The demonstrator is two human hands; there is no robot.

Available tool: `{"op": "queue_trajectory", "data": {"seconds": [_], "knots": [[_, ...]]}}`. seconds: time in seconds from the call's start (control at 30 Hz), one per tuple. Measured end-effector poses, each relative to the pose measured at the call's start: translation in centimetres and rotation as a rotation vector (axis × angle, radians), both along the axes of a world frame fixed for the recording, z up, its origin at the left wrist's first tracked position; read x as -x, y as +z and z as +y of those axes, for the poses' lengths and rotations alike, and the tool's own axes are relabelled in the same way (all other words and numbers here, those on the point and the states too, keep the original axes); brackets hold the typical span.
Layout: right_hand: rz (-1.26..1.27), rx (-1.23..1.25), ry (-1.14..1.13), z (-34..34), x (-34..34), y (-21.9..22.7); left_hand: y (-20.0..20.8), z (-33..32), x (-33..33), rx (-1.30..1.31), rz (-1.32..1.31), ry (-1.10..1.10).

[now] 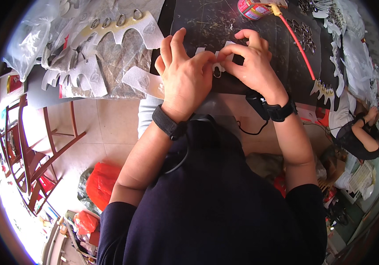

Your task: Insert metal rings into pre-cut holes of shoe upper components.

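Above the dark worktop (pixel 202 17), my left hand (pixel 186 81) and my right hand (pixel 255 64) meet over a small white scalloped piece. Both thumbs and forefingers pinch it, one on each side, while my other fingers are raised. A metal ring (pixel 217 73) hangs at its near edge, between my fingertips; my fingers cover much of the piece. Beside my left wrist lies a white strip (pixel 143 81). Farther left, another scalloped white strip (pixel 149 30) bears several metal rings along its far edge.
A pink-labelled can (pixel 253 9) stands at the far side, with a red-handled brush (pixel 293 46) across it. Loose metal rings (pixel 303 37) lie to its right. Plastic bags (pixel 34 39) heap at the left. Wooden chairs (pixel 34 150) stand lower left; another person (pixel 359 132) sits at right.
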State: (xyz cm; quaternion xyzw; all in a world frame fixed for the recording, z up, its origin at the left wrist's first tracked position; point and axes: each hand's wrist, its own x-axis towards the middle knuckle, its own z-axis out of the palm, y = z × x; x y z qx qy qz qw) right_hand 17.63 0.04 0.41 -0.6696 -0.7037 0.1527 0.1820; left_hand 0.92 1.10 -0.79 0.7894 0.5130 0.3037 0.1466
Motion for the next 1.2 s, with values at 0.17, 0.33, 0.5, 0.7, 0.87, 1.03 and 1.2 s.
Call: {"op": "queue_trajectory", "data": {"seconds": [0.17,0.33,0.5,0.7,0.87,1.03,1.2], "knots": [[-0.024,-0.013,-0.005,-0.1,0.1,-0.1,-0.1,0.0,0.0,-0.018,-0.010,0.005],[-0.036,0.011,0.002,-0.1,0.0,0.0,-0.2,-0.1,0.0,-0.025,-0.018,0.014],[0.003,0.044,0.012,-0.2,-0.2,0.0,-0.3,-0.1,0.0,-0.031,-0.024,0.020],[0.007,0.074,0.022,0.0,-0.4,-0.1,-0.6,-0.1,0.0,-0.055,-0.026,0.028],[0.022,0.079,0.034,-0.1,-0.4,0.4,-0.5,0.0,0.0,-0.071,-0.018,0.029],[0.177,0.088,0.039,0.5,-1.9,-0.4,-0.4,-0.1,0.0,-0.066,-0.025,0.029],[0.246,-0.028,0.032,0.3,-0.9,-0.5,-0.4,-0.1,-0.1,-0.068,-0.035,0.027]]}}
